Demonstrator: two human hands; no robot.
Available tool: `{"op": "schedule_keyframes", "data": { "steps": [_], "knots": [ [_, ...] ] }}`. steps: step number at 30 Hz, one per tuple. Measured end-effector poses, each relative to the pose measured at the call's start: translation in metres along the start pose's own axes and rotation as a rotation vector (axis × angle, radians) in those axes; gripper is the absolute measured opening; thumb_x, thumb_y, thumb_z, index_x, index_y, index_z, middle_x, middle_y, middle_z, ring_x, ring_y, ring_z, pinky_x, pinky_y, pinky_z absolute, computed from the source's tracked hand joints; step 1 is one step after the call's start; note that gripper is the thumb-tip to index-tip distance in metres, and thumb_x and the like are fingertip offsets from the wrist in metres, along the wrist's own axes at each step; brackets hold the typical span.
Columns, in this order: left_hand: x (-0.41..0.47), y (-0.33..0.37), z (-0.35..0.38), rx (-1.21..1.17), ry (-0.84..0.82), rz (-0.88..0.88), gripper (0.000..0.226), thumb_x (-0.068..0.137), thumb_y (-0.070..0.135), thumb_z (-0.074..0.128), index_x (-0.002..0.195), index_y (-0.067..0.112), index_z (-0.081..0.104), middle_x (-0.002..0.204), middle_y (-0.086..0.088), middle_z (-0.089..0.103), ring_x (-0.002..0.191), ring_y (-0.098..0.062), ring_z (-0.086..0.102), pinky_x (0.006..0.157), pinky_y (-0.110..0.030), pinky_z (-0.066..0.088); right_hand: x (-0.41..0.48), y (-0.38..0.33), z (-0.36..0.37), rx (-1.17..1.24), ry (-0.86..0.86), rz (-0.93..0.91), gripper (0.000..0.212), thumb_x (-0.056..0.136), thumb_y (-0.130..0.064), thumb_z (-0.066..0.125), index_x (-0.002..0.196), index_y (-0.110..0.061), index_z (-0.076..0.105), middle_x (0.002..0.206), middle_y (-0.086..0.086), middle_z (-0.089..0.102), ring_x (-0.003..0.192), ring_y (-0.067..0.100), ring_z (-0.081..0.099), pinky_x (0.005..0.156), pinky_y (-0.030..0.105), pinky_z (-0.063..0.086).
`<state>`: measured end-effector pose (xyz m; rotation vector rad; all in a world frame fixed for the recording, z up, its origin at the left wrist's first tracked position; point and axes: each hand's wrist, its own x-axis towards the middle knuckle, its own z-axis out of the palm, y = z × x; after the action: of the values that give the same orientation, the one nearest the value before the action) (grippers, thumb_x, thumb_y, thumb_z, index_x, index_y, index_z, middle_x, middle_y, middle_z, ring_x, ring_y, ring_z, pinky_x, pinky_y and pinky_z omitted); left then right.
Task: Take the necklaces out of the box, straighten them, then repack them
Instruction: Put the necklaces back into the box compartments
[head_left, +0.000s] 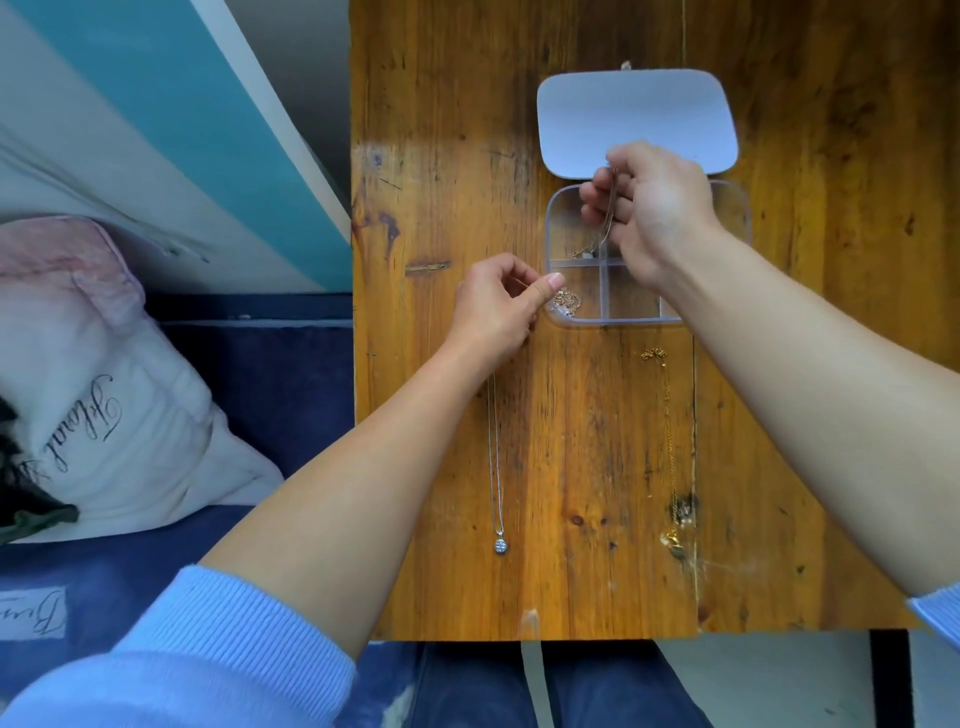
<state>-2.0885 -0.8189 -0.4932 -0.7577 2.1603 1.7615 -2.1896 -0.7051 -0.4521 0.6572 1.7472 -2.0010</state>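
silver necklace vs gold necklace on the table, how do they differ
The silver necklace is a fine chain with a round pendant; the gold necklace has chunkier links. The silver necklace's top end runs up into the left hand; the gold necklace lies free. Both lie stretched straight on the table.

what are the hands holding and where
The right hand pinches a thin chain near its top; left hand pinches the silver necklace at its upper end.
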Motion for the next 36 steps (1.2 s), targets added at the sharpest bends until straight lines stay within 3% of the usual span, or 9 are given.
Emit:
{"op": "schedule_keyframes", "data": {
  "steps": [6, 10, 13, 16, 20, 23, 26, 32, 36],
  "knots": [
    [-0.002, 0.003, -0.001, 0.007, -0.007, -0.006, 0.02, 0.084, 0.029, 0.072, 0.077, 0.015, 0.059, 0.068, -0.008, 0.062, 0.061, -0.021, 0.058, 0.064, -0.051, 0.057, -0.02, -0.001, -0.022, -0.228, -0.059, -0.091, 0.011, 0.09, -0.013, 0.057, 0.09, -0.011, 0.068, 0.094, 0.011, 0.075, 0.09, 0.021, 0.073, 0.089, 0.035, 0.056],
    [-0.003, 0.007, 0.0, 0.077, 0.016, 0.008, 0.02, 0.084, 0.03, 0.072, 0.085, 0.013, 0.061, 0.077, -0.007, 0.065, 0.072, -0.022, 0.061, 0.074, -0.049, 0.058, -0.045, -0.001, -0.067, -0.29, 0.071, -0.208, 0.01, 0.086, -0.012, 0.062, 0.085, -0.016, 0.071, 0.083, 0.006, 0.074, 0.081, 0.018, 0.074, 0.072, 0.028, 0.058],
    [-0.009, 0.011, 0.008, 0.31, 0.174, 0.186, 0.017, 0.085, 0.023, 0.069, 0.095, 0.011, 0.063, 0.094, -0.008, 0.065, 0.087, -0.023, 0.06, 0.08, -0.042, 0.052, -0.077, 0.022, -0.117, -0.576, 0.165, -0.291, 0.01, 0.082, -0.01, 0.069, 0.079, -0.019, 0.07, 0.07, -0.001, 0.069, 0.068, 0.015, 0.067, 0.062, 0.024, 0.051],
    [-0.024, 0.015, 0.025, 0.558, 0.262, 0.512, 0.011, 0.083, 0.013, 0.065, 0.093, 0.007, 0.067, 0.098, -0.013, 0.062, 0.094, -0.03, 0.056, 0.079, -0.037, 0.044, -0.113, 0.062, -0.156, -0.884, 0.142, -0.16, 0.014, 0.08, -0.016, 0.075, 0.074, -0.025, 0.067, 0.067, -0.009, 0.066, 0.062, 0.009, 0.059, 0.065, 0.027, 0.046],
    [-0.033, 0.008, 0.047, 0.725, 0.143, 0.701, 0.014, 0.083, 0.015, 0.064, 0.093, 0.007, 0.07, 0.091, -0.014, 0.065, 0.091, -0.035, 0.059, 0.084, -0.038, 0.039, -0.153, 0.107, -0.178, -1.295, 0.039, 0.081, 0.024, 0.074, -0.049, 0.077, 0.087, -0.034, 0.063, 0.082, -0.017, 0.064, 0.078, 0.01, 0.061, 0.07, 0.032, 0.051],
    [-0.032, -0.003, 0.049, 0.805, 0.093, 0.72, 0.018, 0.086, 0.019, 0.063, 0.097, 0.008, 0.072, 0.088, -0.012, 0.068, 0.088, -0.033, 0.062, 0.102, -0.041, 0.036, -0.172, 0.13, -0.177, -1.518, 0.041, 0.038, 0.034, 0.075, -0.057, 0.071, 0.098, -0.034, 0.062, 0.094, -0.014, 0.062, 0.09, 0.011, 0.058, 0.064, 0.027, 0.039],
    [-0.028, -0.009, 0.049, 0.791, 0.104, 0.728, 0.014, 0.086, 0.014, 0.062, 0.095, 0.01, 0.072, 0.085, -0.01, 0.069, 0.085, -0.03, 0.064, 0.106, -0.04, 0.034, -0.181, 0.143, -0.175, -1.485, 0.069, -0.011, 0.018, 0.085, -0.047, 0.066, 0.089, -0.029, 0.065, 0.09, -0.01, 0.063, 0.086, 0.013, 0.057, 0.06, 0.026, 0.032],
    [-0.025, -0.013, 0.052, 0.773, 0.121, 0.743, 0.011, 0.087, 0.01, 0.063, 0.091, 0.01, 0.073, 0.081, -0.009, 0.068, 0.08, -0.029, 0.064, 0.104, -0.043, 0.036, -0.177, 0.146, -0.176, -1.344, -0.021, -0.075, 0.015, 0.095, -0.034, 0.051, 0.084, -0.025, 0.057, 0.086, -0.01, 0.057, 0.085, 0.014, 0.056, 0.063, 0.03, 0.043],
    [-0.024, -0.014, 0.052, 0.768, 0.118, 0.747, 0.011, 0.085, 0.008, 0.064, 0.091, 0.009, 0.073, 0.081, -0.009, 0.068, 0.078, -0.03, 0.064, 0.103, -0.042, 0.034, -0.158, 0.116, -0.169, -0.9, -0.002, -0.207, 0.016, 0.09, -0.02, 0.059, 0.075, -0.021, 0.056, 0.114, -0.008, 0.06, 0.112, 0.01, 0.051, 0.088, 0.026, 0.041]
  ]
}}
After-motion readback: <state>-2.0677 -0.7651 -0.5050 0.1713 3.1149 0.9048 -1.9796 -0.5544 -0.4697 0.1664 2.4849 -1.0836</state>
